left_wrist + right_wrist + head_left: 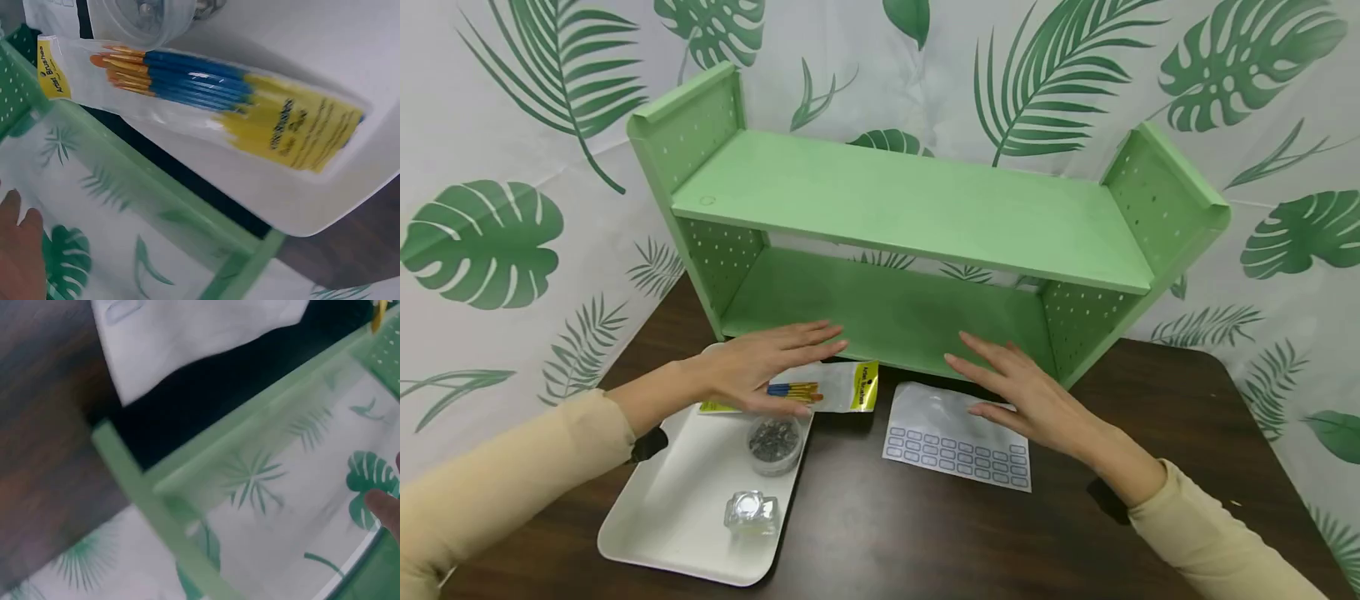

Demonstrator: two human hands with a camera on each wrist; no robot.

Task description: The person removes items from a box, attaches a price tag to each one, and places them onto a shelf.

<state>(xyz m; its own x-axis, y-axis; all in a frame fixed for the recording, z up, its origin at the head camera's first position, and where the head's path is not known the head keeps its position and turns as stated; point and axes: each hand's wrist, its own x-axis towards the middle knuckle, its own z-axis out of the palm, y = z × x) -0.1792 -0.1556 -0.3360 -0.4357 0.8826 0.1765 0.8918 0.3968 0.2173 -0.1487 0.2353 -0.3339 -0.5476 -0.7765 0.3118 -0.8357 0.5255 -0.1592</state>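
Observation:
My left hand (763,367) is held with its fingers extended over a pack of artist brushes (863,387), gripping nothing. In the left wrist view the brushes (200,81) have blue handles and lie in a see-through sleeve with yellow labels. On the other side, my right hand (1033,396) has spread fingers above a white sheet of small blue-bordered labels (955,454). It holds nothing either. Behind both hands stands a green two-tier shelf (895,200) with perforated end panels. Only fingertips of each hand show in the wrist views.
A white tray (677,508) lies at the left, partly under the brush pack. In it sit a round tub of dark grey pieces (773,440) and a small transparent container (751,512). The dark wooden table (880,542) meets a leaf-patterned cloth (925,92) behind.

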